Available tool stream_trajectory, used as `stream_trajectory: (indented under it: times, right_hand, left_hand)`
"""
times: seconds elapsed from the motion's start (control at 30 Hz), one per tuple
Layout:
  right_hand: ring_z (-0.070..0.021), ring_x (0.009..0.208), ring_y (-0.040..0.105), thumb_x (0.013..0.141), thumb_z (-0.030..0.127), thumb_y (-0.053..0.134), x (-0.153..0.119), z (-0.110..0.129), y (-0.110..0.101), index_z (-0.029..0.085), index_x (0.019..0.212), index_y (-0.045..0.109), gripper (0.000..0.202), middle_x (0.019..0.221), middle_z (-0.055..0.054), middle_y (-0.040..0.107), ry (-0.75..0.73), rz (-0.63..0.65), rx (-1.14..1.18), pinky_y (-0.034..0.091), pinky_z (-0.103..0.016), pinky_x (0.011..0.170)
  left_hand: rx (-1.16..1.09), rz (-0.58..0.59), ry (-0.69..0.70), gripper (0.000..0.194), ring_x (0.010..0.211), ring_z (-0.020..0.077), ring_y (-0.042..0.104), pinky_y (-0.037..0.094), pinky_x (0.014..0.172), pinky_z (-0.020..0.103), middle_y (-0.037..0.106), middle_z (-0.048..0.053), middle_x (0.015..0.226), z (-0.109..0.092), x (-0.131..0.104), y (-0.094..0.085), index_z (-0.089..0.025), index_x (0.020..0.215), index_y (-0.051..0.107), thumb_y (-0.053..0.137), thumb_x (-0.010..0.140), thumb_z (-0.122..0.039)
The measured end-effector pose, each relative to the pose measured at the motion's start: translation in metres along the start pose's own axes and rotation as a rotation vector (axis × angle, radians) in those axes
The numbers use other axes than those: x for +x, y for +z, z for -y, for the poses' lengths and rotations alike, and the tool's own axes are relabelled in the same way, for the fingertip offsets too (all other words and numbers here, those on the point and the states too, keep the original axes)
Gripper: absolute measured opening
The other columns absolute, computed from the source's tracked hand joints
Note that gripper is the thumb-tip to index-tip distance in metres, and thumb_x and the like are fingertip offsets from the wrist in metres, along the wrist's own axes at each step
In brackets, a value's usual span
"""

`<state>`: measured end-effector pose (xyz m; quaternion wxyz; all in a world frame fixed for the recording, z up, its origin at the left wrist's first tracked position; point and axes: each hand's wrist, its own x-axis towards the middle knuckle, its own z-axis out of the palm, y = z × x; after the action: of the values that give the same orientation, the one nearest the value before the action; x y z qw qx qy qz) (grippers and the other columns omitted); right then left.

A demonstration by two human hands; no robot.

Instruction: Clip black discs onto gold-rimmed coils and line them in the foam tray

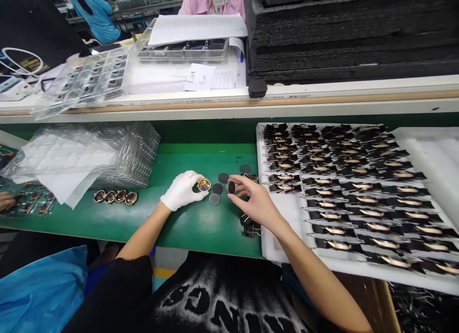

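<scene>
My left hand [184, 190], in a white glove, pinches a round gold-rimmed piece [204, 184] between thumb and fingers. Just to its right, my bare right hand [253, 199] holds a dark round disc [231, 186] upright by its edges. Between and behind the hands, several dark discs [217, 189] lie flat on the green bench [201, 227]; one nearer disc [214, 199] looks greyer. Black binder clips [252, 227] lie partly hidden under and beside my right hand.
At right stands a white foam tray [283, 218] with rows of clipped gold pieces. Stacked clear trays [132, 156] and a row of gold-rimmed pieces [115, 196] are at left. A shelf edge [215, 110] crosses behind; another person's hand [6, 200] shows far left.
</scene>
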<state>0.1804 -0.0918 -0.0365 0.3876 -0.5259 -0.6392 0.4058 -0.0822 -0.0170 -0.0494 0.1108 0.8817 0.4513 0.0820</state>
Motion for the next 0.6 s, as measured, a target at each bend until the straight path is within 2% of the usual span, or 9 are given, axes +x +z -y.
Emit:
stream_trajectory:
  times: [0.13, 0.2, 0.27, 0.33, 0.4, 0.53, 0.6]
  right_hand:
    - [-0.0195, 0.089, 0.067, 0.084, 0.032, 0.076, -0.002, 0.006, -0.010, 0.024, 0.122, 0.069, 0.039, 0.106, -0.006, 0.071, -0.021, -0.047, 0.144, 0.059, -0.034, 0.076]
    - [-0.0188, 0.086, 0.065, 0.088, 0.035, 0.073, -0.003, 0.013, -0.014, 0.024, 0.124, 0.070, 0.038, 0.102, -0.006, 0.071, -0.023, -0.042, 0.179, 0.056, -0.033, 0.075]
    - [-0.0180, 0.081, 0.064, 0.096, 0.040, 0.062, -0.004, 0.018, -0.018, 0.023, 0.120, 0.070, 0.030, 0.093, -0.005, 0.070, -0.008, -0.055, 0.180, 0.053, -0.032, 0.073]
    - [-0.0171, 0.076, 0.060, 0.104, 0.041, 0.047, -0.005, 0.021, -0.020, 0.021, 0.104, 0.071, 0.032, 0.083, -0.004, 0.065, -0.010, -0.136, 0.106, 0.049, -0.032, 0.071]
    - [-0.0167, 0.075, 0.057, 0.106, 0.040, 0.040, -0.006, 0.021, -0.023, 0.021, 0.095, 0.068, 0.036, 0.081, -0.003, 0.063, -0.019, -0.218, 0.021, 0.046, -0.032, 0.071]
    - [-0.0159, 0.075, 0.057, 0.102, 0.037, 0.053, -0.009, 0.016, -0.028, 0.021, 0.109, 0.065, 0.021, 0.082, 0.000, 0.062, -0.008, -0.207, 0.015, 0.047, -0.029, 0.071]
    - [-0.0162, 0.077, 0.057, 0.100, 0.034, 0.055, -0.011, 0.012, -0.030, 0.021, 0.106, 0.065, 0.017, 0.083, -0.001, 0.061, -0.047, -0.209, -0.042, 0.048, -0.030, 0.074]
  left_hand:
    - [0.021, -0.101, 0.160, 0.034, 0.091, 0.0230, 0.066, 0.046, 0.080, 0.036, 0.072, 0.005, 0.099, -0.028, 0.009, -0.022, -0.022, 0.105, 0.070, 0.068, 0.084, -0.049]
    - [0.103, -0.142, 0.254, 0.037, 0.089, 0.0245, 0.066, 0.044, 0.079, 0.038, 0.072, 0.006, 0.098, -0.046, 0.016, -0.031, -0.021, 0.105, 0.070, 0.066, 0.084, -0.052]
    - [0.169, -0.184, 0.319, 0.039, 0.088, 0.0254, 0.066, 0.042, 0.077, 0.040, 0.072, 0.008, 0.098, -0.061, 0.024, -0.034, -0.019, 0.106, 0.070, 0.063, 0.086, -0.052]
    - [0.194, -0.217, 0.359, 0.038, 0.086, 0.0253, 0.065, 0.041, 0.076, 0.040, 0.072, 0.008, 0.097, -0.071, 0.031, -0.033, -0.019, 0.107, 0.070, 0.061, 0.088, -0.050]
    - [0.184, -0.234, 0.391, 0.036, 0.085, 0.0247, 0.065, 0.040, 0.074, 0.040, 0.072, 0.008, 0.096, -0.077, 0.037, -0.029, -0.019, 0.108, 0.069, 0.060, 0.089, -0.048]
    - [0.097, -0.223, 0.421, 0.036, 0.082, 0.0242, 0.065, 0.042, 0.073, 0.038, 0.071, 0.007, 0.093, -0.085, 0.045, -0.020, -0.017, 0.103, 0.069, 0.063, 0.085, -0.047]
    - [0.042, -0.195, 0.405, 0.037, 0.083, 0.0241, 0.065, 0.044, 0.074, 0.037, 0.071, 0.007, 0.093, -0.088, 0.047, -0.018, -0.017, 0.101, 0.069, 0.066, 0.082, -0.048]
